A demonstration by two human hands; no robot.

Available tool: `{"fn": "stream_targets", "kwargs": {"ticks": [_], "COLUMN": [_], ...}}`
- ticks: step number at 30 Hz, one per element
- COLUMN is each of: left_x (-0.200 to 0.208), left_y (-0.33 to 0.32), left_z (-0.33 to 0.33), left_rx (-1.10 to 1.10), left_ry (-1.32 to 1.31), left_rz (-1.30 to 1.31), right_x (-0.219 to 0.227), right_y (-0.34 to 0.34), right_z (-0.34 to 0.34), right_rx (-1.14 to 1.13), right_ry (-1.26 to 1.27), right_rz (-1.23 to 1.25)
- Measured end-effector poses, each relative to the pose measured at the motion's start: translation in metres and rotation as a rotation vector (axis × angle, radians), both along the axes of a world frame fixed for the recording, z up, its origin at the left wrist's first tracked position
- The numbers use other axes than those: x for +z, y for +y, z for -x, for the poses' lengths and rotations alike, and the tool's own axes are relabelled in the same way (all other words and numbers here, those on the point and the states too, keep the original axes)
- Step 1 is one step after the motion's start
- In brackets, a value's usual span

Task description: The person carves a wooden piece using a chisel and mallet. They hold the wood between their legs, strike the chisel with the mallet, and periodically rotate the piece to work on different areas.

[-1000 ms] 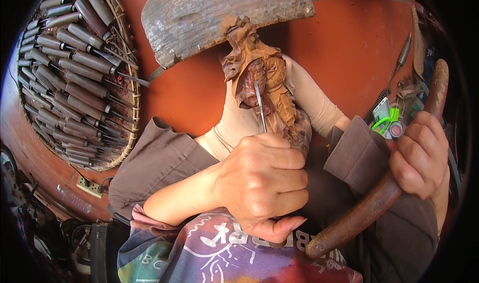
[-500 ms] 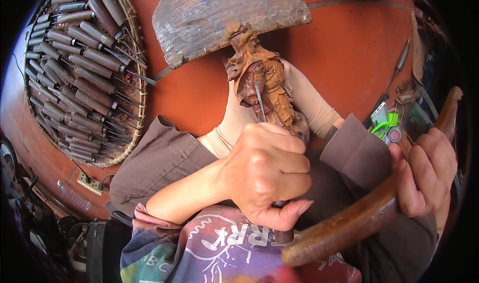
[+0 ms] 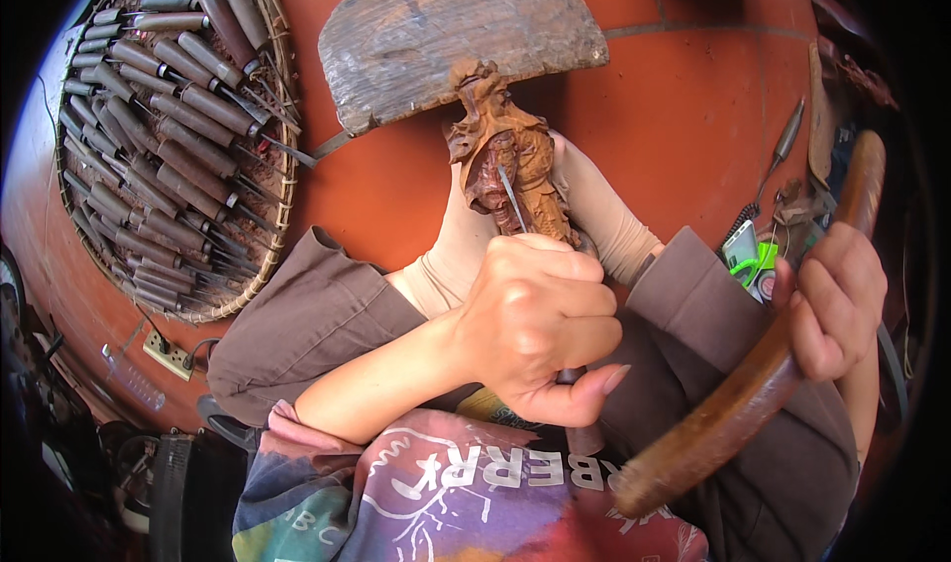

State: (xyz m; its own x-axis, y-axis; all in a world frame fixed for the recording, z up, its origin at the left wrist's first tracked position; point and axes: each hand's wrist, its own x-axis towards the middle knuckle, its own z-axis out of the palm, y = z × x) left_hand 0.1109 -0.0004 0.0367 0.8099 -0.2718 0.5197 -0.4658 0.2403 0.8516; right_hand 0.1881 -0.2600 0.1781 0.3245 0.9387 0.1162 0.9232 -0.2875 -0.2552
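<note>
My left hand (image 3: 540, 329) is closed around a carving chisel. Its thin steel blade (image 3: 511, 198) rests against the brown wood carving (image 3: 540, 161), a knobbly figure with deep folds, held upright between my feet. Below my fist the butt of the chisel's handle (image 3: 584, 438) sticks out toward my shirt. On the right, the fingers of my right hand (image 3: 840, 300) wrap a long curved wooden club (image 3: 718, 423). Its lower end hangs near the chisel's butt, with a small gap between them. My left fist hides the lower part of the carving.
A round wicker basket (image 3: 287, 181) at the left holds many wooden-handled chisels. Behind the carving lies a worn half-round board (image 3: 456, 42) on the red tiled floor (image 3: 684, 116). A power strip (image 3: 166, 354) sits at lower left; a corded tool (image 3: 790, 131) lies at far right.
The club's lower end has swung away from the chisel's butt, to the right. My right hand is slightly higher and further left. The left fist keeps its hold; the whole view has shifted a little.
</note>
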Motion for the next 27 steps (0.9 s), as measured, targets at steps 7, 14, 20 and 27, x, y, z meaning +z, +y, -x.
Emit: {"fn": "stream_targets", "kwargs": {"ticks": [7, 14, 20, 27], "left_x": [0.008, 0.027, 0.029, 0.034], "left_y": [-0.016, -0.046, -0.068, -0.065], "left_z": [-0.006, -0.027, -0.045, -0.058], "left_rx": [0.110, 0.471, 0.575, 0.583], "left_ry": [0.057, 0.182, 0.424, 0.583], "left_rz": [-0.046, -0.004, 0.152, 0.231], "right_x": [-0.017, -0.041, -0.034, -0.037], "right_y": [-0.016, -0.023, -0.058, -0.076], "right_z": [-0.005, 0.003, 0.019, 0.031], "right_rx": [-0.208, -0.694, -1.042, -1.247], "right_ry": [0.072, 0.342, 0.903, 0.795], "right_rz": [-0.012, -0.038, -0.089, 0.239]}}
